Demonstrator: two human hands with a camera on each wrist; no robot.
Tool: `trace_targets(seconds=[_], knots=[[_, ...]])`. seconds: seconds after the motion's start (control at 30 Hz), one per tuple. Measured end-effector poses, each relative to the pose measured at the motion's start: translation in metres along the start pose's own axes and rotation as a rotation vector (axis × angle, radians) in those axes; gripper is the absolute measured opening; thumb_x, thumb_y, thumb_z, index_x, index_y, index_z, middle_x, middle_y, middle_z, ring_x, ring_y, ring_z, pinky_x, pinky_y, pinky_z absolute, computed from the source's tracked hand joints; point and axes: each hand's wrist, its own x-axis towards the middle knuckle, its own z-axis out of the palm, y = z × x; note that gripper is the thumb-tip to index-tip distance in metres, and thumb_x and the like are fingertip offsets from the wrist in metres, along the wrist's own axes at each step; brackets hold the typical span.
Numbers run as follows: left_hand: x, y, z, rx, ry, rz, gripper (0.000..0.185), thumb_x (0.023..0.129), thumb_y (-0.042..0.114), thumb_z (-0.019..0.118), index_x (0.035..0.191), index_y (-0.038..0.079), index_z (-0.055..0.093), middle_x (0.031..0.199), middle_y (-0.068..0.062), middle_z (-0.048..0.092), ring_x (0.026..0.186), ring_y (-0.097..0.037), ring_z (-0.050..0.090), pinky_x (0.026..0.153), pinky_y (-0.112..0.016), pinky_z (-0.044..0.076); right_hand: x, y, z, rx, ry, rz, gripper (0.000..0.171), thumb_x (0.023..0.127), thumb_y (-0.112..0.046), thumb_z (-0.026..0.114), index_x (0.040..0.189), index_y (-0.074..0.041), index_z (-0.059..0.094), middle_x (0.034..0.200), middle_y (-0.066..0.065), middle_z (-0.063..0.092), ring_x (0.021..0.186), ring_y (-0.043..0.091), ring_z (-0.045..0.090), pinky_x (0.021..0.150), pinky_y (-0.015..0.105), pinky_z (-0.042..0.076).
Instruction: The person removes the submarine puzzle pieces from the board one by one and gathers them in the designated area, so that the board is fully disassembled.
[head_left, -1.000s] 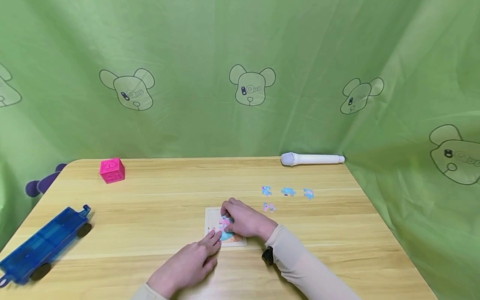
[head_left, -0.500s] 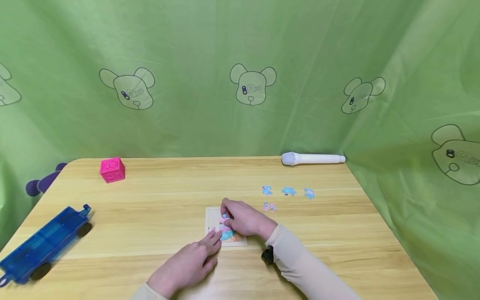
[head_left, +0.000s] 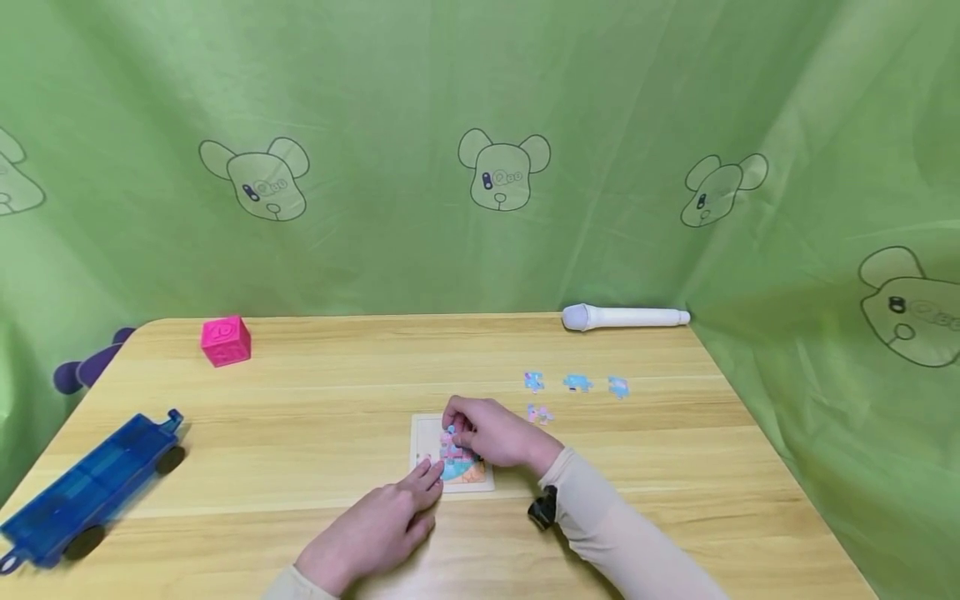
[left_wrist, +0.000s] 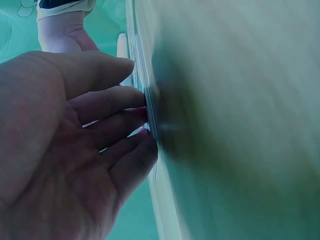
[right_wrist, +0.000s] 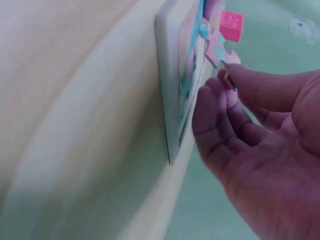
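A shallow puzzle tray (head_left: pixel 415 433) lies flat on the table, partly filled with pink, blue and orange pieces along its lower part. My right hand (head_left: pixel 495 432) is over its right side and pinches a pink and blue puzzle piece (right_wrist: pixel 219 49) between thumb and fingers. In the right wrist view that piece stands tilted above the tray. At the tray's lower left edge, my left hand (head_left: pixel 382 525) rests with its fingertips on it, fingers fairly straight. Four-sided rim (right_wrist: pixel 169 100) of the tray shows pale beside the right fingers.
Several loose puzzle pieces (head_left: pixel 577 383) lie to the right behind the tray. A white toy microphone (head_left: pixel 633 318) is at the back edge. On the left are a pink cube (head_left: pixel 226 341), a blue wheeled trailer (head_left: pixel 93 492) and a purple object (head_left: pixel 93 364) beyond the table edge.
My right hand has shifted slightly right, and the pinched piece now appears lifted and tilted. The left hand has stayed in place at the tray.
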Motion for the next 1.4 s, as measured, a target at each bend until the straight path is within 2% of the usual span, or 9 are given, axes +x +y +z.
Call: trace_targets(seconds=[0.2,0.6,0.77,1.13,1.4], knots=[[0.0,0.0,0.0,0.014,0.005,-0.002,0.044,0.099,0.017,0.056,0.137,-0.004,0.053,0.149,-0.015,0.043,0.139,-0.029,0.036,0.109,-0.047,0.037,-0.006,0.003,-0.011,0.073,0.037,0.008,0.009,0.095,-0.003,0.062,0.101,-0.01,0.061,0.084,-0.002,0.057,0.078,0.012,0.054,0.071,0.03,0.049],[0.001,0.0,-0.001,0.014,-0.001,-0.003,0.044,0.099,0.017,0.057,0.138,-0.004,0.052,0.15,-0.015,0.041,0.14,-0.03,0.035,0.109,-0.047,0.036,-0.021,0.016,-0.033,0.263,0.059,0.047,0.009,0.093,0.003,0.063,0.099,-0.004,0.062,0.082,0.006,0.061,0.075,0.021,0.063,0.069,0.032,0.055],[0.0,0.001,-0.002,0.002,-0.019,-0.006,0.045,0.099,0.018,0.056,0.138,-0.004,0.052,0.151,-0.014,0.04,0.14,-0.029,0.033,0.109,-0.048,0.036,-0.033,0.024,-0.043,0.278,0.079,0.067,0.01,0.092,0.004,0.063,0.099,-0.002,0.06,0.083,0.008,0.06,0.076,0.021,0.062,0.069,0.032,0.054],[0.0,0.0,0.001,0.001,-0.024,-0.018,0.045,0.1,0.019,0.056,0.139,-0.003,0.053,0.152,-0.012,0.039,0.141,-0.027,0.032,0.108,-0.048,0.037,-0.065,0.055,-0.074,0.237,0.158,0.102,0.01,0.089,0.003,0.066,0.097,-0.002,0.062,0.084,0.009,0.06,0.079,0.023,0.058,0.069,0.029,0.052],[-0.001,0.001,-0.001,0.015,-0.025,-0.016,0.045,0.1,0.019,0.056,0.139,-0.003,0.052,0.152,-0.012,0.039,0.141,-0.027,0.032,0.108,-0.048,0.037,-0.086,0.085,-0.092,0.219,0.189,0.177,0.011,0.089,0.007,0.064,0.098,0.001,0.062,0.083,0.01,0.059,0.077,0.024,0.058,0.066,0.03,0.053]])
